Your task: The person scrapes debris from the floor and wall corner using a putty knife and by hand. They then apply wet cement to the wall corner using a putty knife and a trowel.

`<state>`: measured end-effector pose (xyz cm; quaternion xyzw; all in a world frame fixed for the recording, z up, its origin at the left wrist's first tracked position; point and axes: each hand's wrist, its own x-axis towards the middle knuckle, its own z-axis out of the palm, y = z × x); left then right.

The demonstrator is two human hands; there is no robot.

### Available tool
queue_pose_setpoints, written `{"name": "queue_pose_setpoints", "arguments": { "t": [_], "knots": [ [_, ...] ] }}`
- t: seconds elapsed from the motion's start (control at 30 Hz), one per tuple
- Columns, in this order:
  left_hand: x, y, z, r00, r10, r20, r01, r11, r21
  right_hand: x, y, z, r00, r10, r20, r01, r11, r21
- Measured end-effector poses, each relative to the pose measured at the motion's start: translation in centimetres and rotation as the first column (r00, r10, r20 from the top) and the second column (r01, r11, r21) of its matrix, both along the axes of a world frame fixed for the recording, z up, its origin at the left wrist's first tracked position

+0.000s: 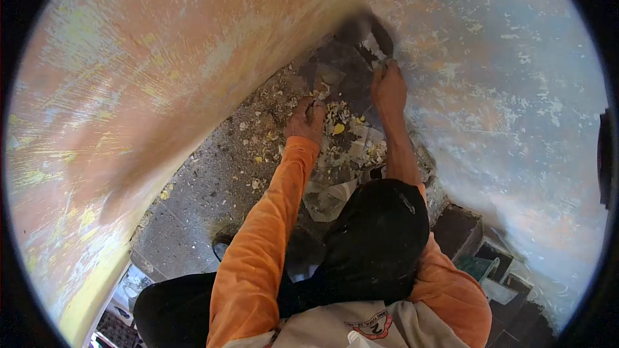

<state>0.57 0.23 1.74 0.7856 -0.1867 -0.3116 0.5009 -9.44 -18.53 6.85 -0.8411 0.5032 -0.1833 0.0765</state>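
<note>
My right hand (389, 90) is closed round the handle of a trowel (379, 40), whose dark blade lies against the foot of the right wall near the corner. Lower and to the left, my left hand (307, 120) is down at the debris-covered floor (213, 154), its fingers curled together; whatever they may hold is too small to name. Yellow and white paint flakes (339, 129) and broken pale pieces (327, 201) lie beside and below my left hand.
A scraped orange and yellow wall (161, 58) rises on the left, a patchy blue-grey wall (516, 90) on the right. My black-clad knee (380, 238) is between them. Dark tiles (455, 227) and a greenish object (476, 267) lie at the lower right.
</note>
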Motion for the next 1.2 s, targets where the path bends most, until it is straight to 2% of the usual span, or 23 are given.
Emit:
{"name": "queue_pose_setpoints", "arguments": {
  "t": [0.03, 0.07, 0.17, 0.23, 0.3, 0.37, 0.47, 0.53, 0.67, 0.77, 0.87, 0.93, 0.97, 1.03, 1.17, 1.2],
  "knots": [
    [0.0, 0.2, 0.3, 0.998, -0.014, -0.053, 0.014, 1.0, -0.012, -0.2, 1.0, 0.5, 0.996, -0.038, 0.077, 0.036, 0.999, 0.026],
    [0.0, 0.2, 0.5, 0.994, -0.035, -0.105, 0.032, 0.999, -0.025, -0.4, 1.3, 0.4, 0.996, -0.04, 0.077, 0.038, 0.999, 0.025],
    [0.0, -0.4, -1.5, 0.998, -0.033, -0.062, 0.029, 0.998, -0.061, -1.4, 1.6, -0.8, 1.0, 0.019, 0.001, -0.019, 1.0, 0.001],
    [-0.1, -0.6, -1.7, 0.996, -0.038, -0.083, 0.032, 0.997, -0.063, -0.9, 1.2, -2.1, 0.988, 0.01, -0.152, 0.003, 0.996, 0.085],
    [-0.3, -0.2, -1.3, 0.993, -0.035, -0.109, 0.029, 0.998, -0.055, -0.5, 0.6, -3.3, 0.99, 0.03, -0.138, -0.02, 0.997, 0.077],
    [-0.5, 0.0, -0.2, 0.999, -0.016, 0.047, 0.019, 0.998, -0.059, 0.0, -0.7, -4.1, 0.991, 0.05, -0.122, -0.042, 0.997, 0.066],
    [-0.4, 0.1, 1.1, 0.999, -0.021, -0.035, 0.019, 0.998, -0.065, 0.3, -1.8, -3.5, 0.995, -0.016, -0.099, 0.029, 0.992, 0.123],
    [-0.3, -0.1, 1.5, 0.999, -0.027, -0.04, 0.025, 0.999, -0.048, 0.1, -1.9, -2.0, 0.998, 0.022, 0.062, -0.021, 1.0, -0.019],
    [-0.2, -0.1, 0.6, 0.998, -0.055, -0.038, 0.054, 0.998, -0.023, -0.4, 0.6, 3.5, 0.997, -0.06, 0.047, 0.058, 0.997, 0.043],
    [-0.2, -0.5, -0.5, 0.993, -0.047, -0.109, 0.04, 0.997, -0.071, -2.4, 2.8, 5.3, 0.984, -0.103, 0.143, 0.087, 0.99, 0.113],
    [-1.0, -1.3, -3.5, 0.999, 0.04, -0.023, -0.042, 0.994, -0.102, -5.7, 2.9, 3.3, 0.989, -0.018, 0.146, 0.015, 1.0, 0.022],
    [-0.2, -1.0, -0.8, 1.0, -0.005, -0.021, 0.004, 0.998, -0.055, -8.2, 2.8, 0.3, 0.998, -0.026, -0.052, 0.029, 0.998, 0.055],
    [0.0, -0.8, 0.1, 0.998, -0.054, -0.017, 0.054, 0.999, -0.004, -9.1, 2.9, -1.0, 0.998, -0.025, -0.056, 0.028, 0.998, 0.055],
    [-0.5, -0.9, -0.5, 0.999, -0.048, -0.02, 0.048, 0.999, -0.003, -10.6, 3.2, -3.5, 0.995, -0.023, -0.095, 0.036, 0.991, 0.133],
    [-0.5, -1.0, -1.2, 0.995, -0.064, -0.08, 0.062, 0.998, -0.022, -11.8, 2.7, -7.1, 0.983, -0.032, -0.18, 0.059, 0.987, 0.15],
    [-0.5, -0.9, -0.9, 0.995, -0.066, -0.079, 0.064, 0.998, -0.02, -11.9, 2.5, -7.5, 0.979, -0.035, -0.202, 0.056, 0.993, 0.101]
  ]
}}
